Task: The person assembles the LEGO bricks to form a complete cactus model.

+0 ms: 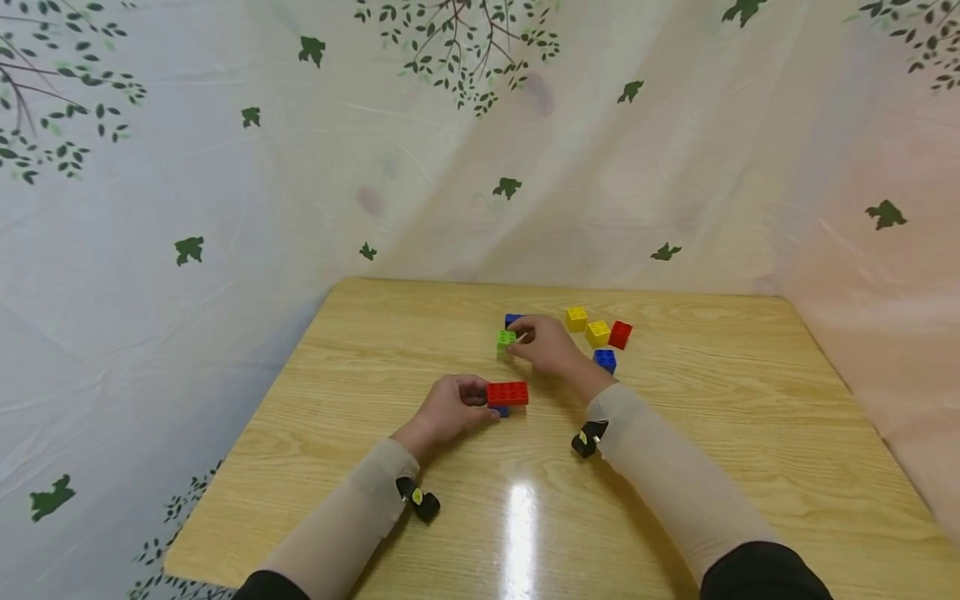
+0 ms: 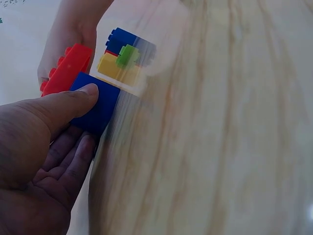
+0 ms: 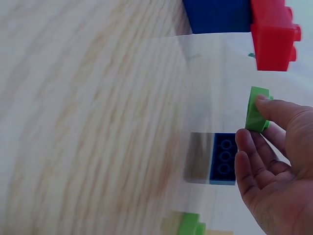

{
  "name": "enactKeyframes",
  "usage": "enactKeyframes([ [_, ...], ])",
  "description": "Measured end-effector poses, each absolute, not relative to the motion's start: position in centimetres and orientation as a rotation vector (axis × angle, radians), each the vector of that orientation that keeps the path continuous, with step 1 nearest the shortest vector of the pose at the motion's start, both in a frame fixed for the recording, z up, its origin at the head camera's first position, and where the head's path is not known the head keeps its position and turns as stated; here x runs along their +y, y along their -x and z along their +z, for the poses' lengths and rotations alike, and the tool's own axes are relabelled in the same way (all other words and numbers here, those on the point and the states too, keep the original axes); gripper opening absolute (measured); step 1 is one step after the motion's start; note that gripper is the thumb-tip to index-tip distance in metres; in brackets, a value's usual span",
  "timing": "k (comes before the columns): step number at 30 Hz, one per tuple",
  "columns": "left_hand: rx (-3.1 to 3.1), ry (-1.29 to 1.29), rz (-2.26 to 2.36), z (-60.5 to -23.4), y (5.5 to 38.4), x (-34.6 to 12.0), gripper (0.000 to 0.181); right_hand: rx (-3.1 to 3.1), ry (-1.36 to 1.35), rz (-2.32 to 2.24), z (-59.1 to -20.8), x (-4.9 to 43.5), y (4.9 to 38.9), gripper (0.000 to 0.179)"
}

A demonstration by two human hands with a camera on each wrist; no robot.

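My left hand (image 1: 452, 408) pinches a blue brick (image 2: 98, 105) between thumb and fingers, close over the wooden table. A longer red brick (image 1: 507, 393) sits on top of that blue one, studs up, and sticks out past it. Farther back, my right hand (image 1: 551, 343) holds a small green brick (image 3: 256, 110) by thumb and fingertips. Another blue brick (image 3: 224, 159), its hollow underside showing, lies just beyond the right fingers; in the head view the hand partly covers it. A second green brick (image 3: 190, 225) appears at the bottom edge of the right wrist view.
Right of my right hand lie two yellow bricks (image 1: 597, 333), a red brick (image 1: 620, 335) and a blue brick (image 1: 604, 360). The wooden table (image 1: 360, 333) ends at a hanging cloth (image 1: 435, 208) printed with leaves, behind and at both sides.
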State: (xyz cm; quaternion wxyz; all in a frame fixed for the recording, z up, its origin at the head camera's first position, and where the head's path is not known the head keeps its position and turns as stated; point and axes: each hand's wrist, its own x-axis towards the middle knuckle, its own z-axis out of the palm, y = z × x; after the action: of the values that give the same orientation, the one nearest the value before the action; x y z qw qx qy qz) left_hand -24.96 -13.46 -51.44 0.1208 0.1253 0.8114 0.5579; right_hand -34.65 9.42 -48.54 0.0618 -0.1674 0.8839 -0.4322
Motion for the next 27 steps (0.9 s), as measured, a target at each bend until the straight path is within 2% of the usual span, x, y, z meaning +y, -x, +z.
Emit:
enactKeyframes([
  [16,2.366,-0.440,1.630,-51.6,24.8,-12.0,0.036,2.663,0.598,-1.394,-46.5,11.5,30.9,0.034],
  [27,2.358,-0.435,1.603,-51.6,25.0,-10.4,0.037,2.672,0.606,-1.413,-45.9,13.2,28.9,0.037],
])
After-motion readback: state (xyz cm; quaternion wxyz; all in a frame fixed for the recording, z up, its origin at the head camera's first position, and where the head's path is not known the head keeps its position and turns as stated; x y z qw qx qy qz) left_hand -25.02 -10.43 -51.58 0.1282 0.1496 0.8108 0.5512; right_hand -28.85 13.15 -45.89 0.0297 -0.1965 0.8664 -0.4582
